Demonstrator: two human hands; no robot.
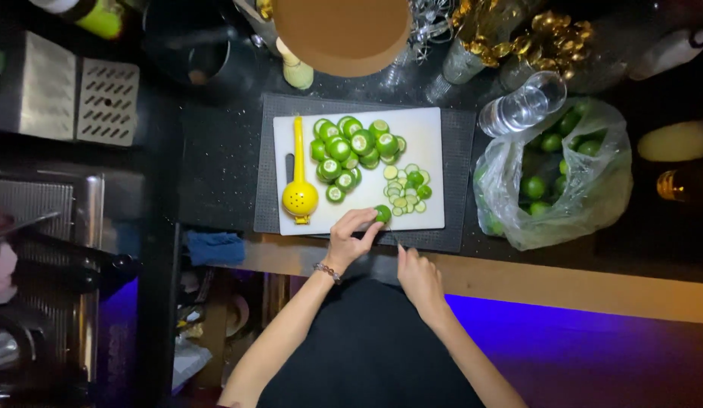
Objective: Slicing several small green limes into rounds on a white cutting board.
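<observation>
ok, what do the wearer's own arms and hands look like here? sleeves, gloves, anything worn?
Both arms are bare from the elbows down: no sleeves in view, no gloves. The left hand has a beaded bracelet on its wrist, with dark and pale beads. The right hand and its wrist carry nothing that can be made out. No rings can be told at this size.

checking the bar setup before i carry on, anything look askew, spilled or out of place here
Nothing stands out. The white cutting board sits square on its dark mat, with trimmed limes piled beside the yellow squeezer and cut ends heaped together. The left hand holds a lime at the board's near edge. No spill shows.
</observation>
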